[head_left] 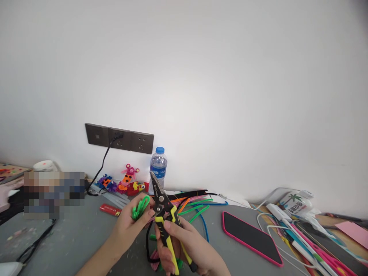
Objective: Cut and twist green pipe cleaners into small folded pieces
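Care counts: your left hand (128,227) pinches the looped green fuzzy pipe cleaner (140,207) just beside the yellow-and-black steel cutting pliers (163,209), right hand (186,247) clenched round their handles; keep fingertips off the blades

Brightly and evenly lit, softly shadowed, washed out across the wall (207,76), bowed at the edges, pixelated at left.

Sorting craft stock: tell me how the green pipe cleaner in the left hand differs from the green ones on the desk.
The held pipe cleaner is folded into loops; the desk pipe cleaners lie nearly straight. It is pinched in the left hand; they lie loose on the desk. Both are green.
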A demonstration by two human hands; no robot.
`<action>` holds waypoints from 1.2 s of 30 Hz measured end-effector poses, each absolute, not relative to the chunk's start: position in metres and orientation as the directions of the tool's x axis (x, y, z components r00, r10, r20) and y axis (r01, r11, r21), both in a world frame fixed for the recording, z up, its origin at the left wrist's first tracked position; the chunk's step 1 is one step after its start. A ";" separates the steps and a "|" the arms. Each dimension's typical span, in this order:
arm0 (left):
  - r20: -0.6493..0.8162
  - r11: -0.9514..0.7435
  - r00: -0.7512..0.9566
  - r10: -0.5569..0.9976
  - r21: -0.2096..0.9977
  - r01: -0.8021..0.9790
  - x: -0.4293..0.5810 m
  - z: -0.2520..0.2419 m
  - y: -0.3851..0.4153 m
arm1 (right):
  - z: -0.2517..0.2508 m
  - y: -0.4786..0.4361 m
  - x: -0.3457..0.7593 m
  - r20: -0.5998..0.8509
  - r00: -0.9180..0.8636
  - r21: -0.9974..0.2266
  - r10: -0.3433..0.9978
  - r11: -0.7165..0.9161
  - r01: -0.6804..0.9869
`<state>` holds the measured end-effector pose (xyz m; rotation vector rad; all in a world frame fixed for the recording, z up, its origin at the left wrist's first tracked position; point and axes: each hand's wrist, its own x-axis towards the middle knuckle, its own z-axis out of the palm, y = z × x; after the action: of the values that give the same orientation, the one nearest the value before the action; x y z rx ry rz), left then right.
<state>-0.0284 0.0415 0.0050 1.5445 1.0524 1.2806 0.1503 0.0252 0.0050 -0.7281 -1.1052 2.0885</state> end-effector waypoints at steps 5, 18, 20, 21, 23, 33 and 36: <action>0.438 -0.471 0.175 0.882 0.805 0.362 -0.032 0.006 0.041 | 0.011 0.027 0.147 -0.141 -0.628 -0.855 0.765 -0.414 -0.313; 0.420 -0.435 0.120 0.899 0.833 0.341 -0.031 0.010 0.038 | 0.013 0.028 0.148 -0.092 -0.712 -0.819 0.697 -0.459 -0.344; 0.418 -0.431 0.110 0.902 0.847 0.312 -0.032 0.010 0.037 | 0.016 0.028 0.148 -0.065 -0.741 -0.812 0.668 -0.466 -0.350; 0.421 -0.433 0.105 0.901 0.849 0.303 -0.032 0.010 0.037 | 0.018 0.028 0.148 -0.050 -0.748 -0.810 0.662 -0.465 -0.357; 0.436 -0.441 0.086 0.896 0.846 0.300 -0.032 0.011 0.036 | 0.020 0.027 0.148 -0.026 -0.755 -0.804 0.655 -0.462 -0.373; 0.376 -0.379 0.062 0.925 0.891 0.250 -0.032 0.003 0.039 | 0.022 0.027 0.155 -0.055 -0.763 -0.762 0.644 -0.521 -0.385; 0.310 -0.306 0.013 0.950 0.927 0.215 -0.032 -0.002 0.042 | 0.020 0.027 0.155 -0.082 -0.739 -0.750 0.669 -0.530 -0.396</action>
<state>-0.0322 0.0424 -0.0024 1.5983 1.2192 1.3464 0.1548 0.0269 0.0198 -0.4840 -0.9818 2.2572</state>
